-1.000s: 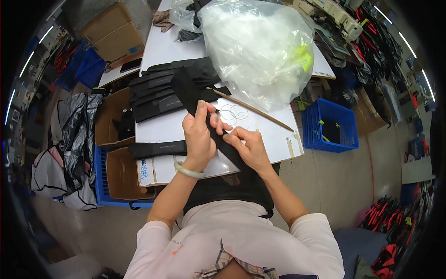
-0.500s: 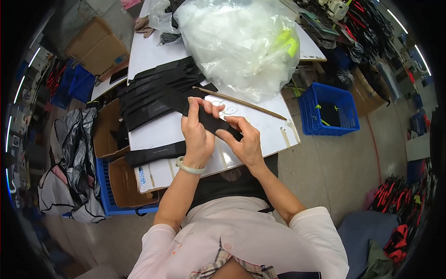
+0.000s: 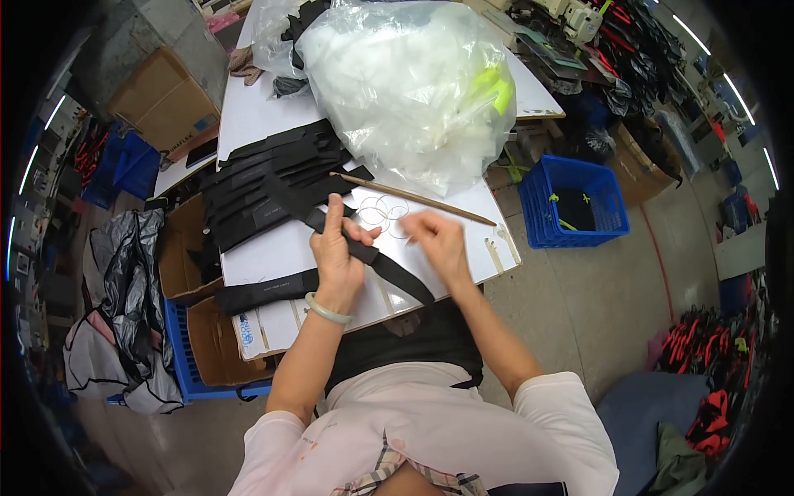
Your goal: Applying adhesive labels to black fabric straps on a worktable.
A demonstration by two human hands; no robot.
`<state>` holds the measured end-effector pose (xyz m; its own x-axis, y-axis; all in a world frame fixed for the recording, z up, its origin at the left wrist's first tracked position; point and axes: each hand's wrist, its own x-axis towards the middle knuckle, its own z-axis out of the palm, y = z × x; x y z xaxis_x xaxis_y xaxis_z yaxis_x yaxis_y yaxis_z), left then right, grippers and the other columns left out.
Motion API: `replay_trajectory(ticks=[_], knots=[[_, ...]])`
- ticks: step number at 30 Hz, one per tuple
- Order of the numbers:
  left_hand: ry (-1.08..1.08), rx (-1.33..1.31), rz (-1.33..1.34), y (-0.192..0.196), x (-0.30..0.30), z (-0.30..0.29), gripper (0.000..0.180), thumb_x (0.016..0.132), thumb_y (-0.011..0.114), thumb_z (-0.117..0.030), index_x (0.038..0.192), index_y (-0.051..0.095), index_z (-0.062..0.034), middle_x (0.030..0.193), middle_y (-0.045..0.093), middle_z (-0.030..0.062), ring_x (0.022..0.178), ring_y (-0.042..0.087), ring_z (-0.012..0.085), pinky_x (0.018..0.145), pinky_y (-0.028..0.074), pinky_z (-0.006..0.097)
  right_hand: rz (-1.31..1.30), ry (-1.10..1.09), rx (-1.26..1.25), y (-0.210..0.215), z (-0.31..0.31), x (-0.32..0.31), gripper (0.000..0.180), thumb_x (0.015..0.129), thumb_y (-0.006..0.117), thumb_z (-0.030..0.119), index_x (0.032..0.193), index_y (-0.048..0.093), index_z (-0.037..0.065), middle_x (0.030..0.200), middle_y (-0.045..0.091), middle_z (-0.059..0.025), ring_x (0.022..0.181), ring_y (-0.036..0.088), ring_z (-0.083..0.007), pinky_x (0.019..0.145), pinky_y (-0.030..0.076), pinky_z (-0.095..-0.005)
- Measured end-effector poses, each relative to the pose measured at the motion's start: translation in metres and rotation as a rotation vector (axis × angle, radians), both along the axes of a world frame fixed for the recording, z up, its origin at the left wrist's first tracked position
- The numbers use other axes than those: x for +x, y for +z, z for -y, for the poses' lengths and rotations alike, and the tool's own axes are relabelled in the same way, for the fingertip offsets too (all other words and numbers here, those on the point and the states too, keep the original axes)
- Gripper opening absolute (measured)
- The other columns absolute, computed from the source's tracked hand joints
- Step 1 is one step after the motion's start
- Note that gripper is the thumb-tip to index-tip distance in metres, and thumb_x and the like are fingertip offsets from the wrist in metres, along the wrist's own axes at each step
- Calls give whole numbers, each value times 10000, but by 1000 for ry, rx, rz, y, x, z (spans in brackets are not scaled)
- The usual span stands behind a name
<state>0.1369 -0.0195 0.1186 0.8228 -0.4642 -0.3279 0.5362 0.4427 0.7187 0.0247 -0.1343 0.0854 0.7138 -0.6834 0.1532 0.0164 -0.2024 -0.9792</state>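
Observation:
A black fabric strap [image 3: 403, 279] lies across my left hand [image 3: 337, 266], which grips it with the thumb raised. One end of the strap reaches over the black pieces; the other hangs past the table's near edge. Off to the right, apart from the strap, is my right hand [image 3: 441, 248], its fingers curled in and slightly blurred; what they pinch, if anything, is hidden. Beside those fingers, thin round loops [image 3: 374, 217] show on the white table [image 3: 488, 201]. A row of overlapping black fabric pieces [image 3: 248, 211] lies left of my hands, with another black piece [image 3: 269, 291] nearer me.
Behind the loops lies a brown wooden stick [image 3: 422, 201]. A big clear bag of white stuffing [image 3: 405, 91] fills the table's far part. A blue crate [image 3: 571, 207] stands right, open cardboard boxes [image 3: 219, 343] left, and silver-grey fabric [image 3: 128, 306] beyond them.
My right hand has let go of the strap and moved slightly up and right. The strap's near end now hangs down, while my left hand keeps its hold. The view has shifted a little.

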Motion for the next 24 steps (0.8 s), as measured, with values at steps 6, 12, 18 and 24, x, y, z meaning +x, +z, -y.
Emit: replay_trajectory(ticks=[6, 12, 18, 24], knots=[[-81, -20, -72, -3, -11, -6, 422, 921, 620, -393, 637, 465, -122, 506, 442, 27, 435, 483, 175, 649, 543, 425, -289, -536, -442, -45, 94, 95, 268, 772, 678, 196, 919, 703, -27, 822, 690, -203, 785, 668, -361, 743, 509, -441], [-34, -24, -124, -13, 0, -24, 368, 911, 639, -383, 726, 460, -120, 515, 424, 16, 435, 461, 165, 628, 534, 410, -283, -479, -35, -60, 93, 92, 262, 711, 719, 181, 873, 707, -24, 767, 691, -186, 718, 670, -339, 708, 517, -422], [-97, -65, -161, -15, -15, -7, 354, 909, 642, -374, 758, 457, -112, 533, 421, 22, 444, 450, 169, 627, 517, 410, -24, -360, 412, -56, 108, 85, 226, 735, 693, 139, 882, 702, -32, 731, 684, -139, 552, 630, -190, 532, 472, -334], [-83, -43, -137, -14, -15, -12, 340, 921, 626, -360, 758, 466, -108, 534, 428, 25, 445, 454, 170, 616, 527, 405, -110, -660, -499, -50, 76, 109, 199, 752, 693, 166, 852, 661, -2, 887, 649, -146, 774, 619, -353, 682, 478, -440]])
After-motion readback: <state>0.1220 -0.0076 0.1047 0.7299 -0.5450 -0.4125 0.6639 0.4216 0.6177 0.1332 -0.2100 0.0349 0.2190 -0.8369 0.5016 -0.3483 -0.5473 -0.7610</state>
